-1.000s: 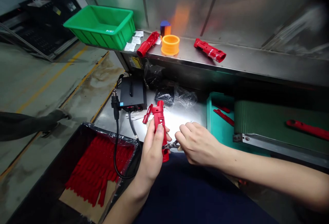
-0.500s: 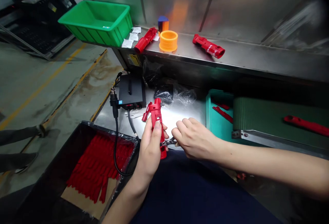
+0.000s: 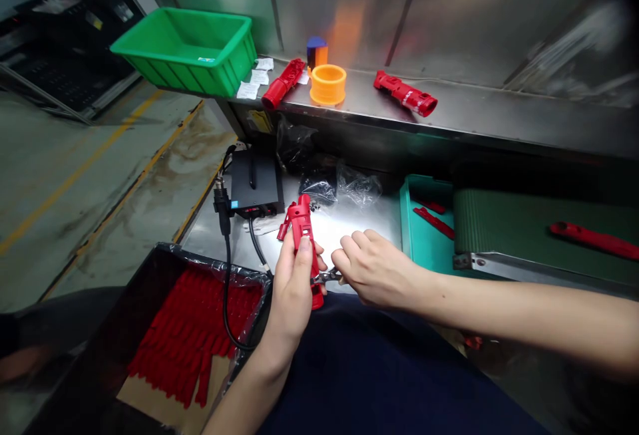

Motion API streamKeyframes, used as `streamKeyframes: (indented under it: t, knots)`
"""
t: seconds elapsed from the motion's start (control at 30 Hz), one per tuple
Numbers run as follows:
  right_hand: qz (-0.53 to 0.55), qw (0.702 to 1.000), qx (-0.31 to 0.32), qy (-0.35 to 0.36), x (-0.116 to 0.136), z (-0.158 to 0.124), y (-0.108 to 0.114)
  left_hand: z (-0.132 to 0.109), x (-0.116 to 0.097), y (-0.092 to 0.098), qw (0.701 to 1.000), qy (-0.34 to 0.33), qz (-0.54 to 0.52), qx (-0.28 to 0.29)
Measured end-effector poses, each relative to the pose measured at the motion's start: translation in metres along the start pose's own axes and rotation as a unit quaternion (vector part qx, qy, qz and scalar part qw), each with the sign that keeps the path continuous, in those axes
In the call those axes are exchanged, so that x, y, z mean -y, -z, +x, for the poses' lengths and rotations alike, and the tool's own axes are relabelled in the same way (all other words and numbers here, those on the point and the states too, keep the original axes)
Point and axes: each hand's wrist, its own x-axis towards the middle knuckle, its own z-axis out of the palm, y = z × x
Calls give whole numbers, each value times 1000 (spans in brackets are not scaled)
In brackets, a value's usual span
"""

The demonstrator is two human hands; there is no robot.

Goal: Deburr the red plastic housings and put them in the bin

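My left hand [image 3: 294, 275] is closed around a red plastic housing [image 3: 301, 219], its thumb pressed along the near side. My right hand [image 3: 367, 267] is a closed fist around a pair of small pliers [image 3: 327, 277], whose handles are mostly hidden in it. The metal jaws reach the lower part of the housing and touch it there; the exact contact is too small to make out. Just behind the held housing, another small red part [image 3: 283, 227] lies on the metal bench [image 3: 389, 219].
A black box [image 3: 254, 182] with a cable stands at the bench's left. Below is a lined crate [image 3: 170, 252] of red parts. A teal bin [image 3: 407, 222] and green conveyor [image 3: 519, 222] are right. The shelf bears a green bin [image 3: 200, 69], orange ring [image 3: 328, 92] and red housings [image 3: 407, 94].
Both hands keep nearly the same hold, with the pliers still at the housing. At the lower left, a person's legs have gone from view and a blurred dark sleeve and hand appear.
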Motion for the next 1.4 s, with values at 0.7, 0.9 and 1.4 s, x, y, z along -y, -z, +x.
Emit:
streamKeyframes:
  t: [0.7,0.9,1.4]
  knots:
    - [13,995,95,-28,24,59,-14,48,7,58,999,14,7,35]
    - [15,992,121,-29,25,69,-17,59,5,65,997,43,18,55]
    - [45,991,117,-53,13,79,4,66,-20,73,994,40,-25,94]
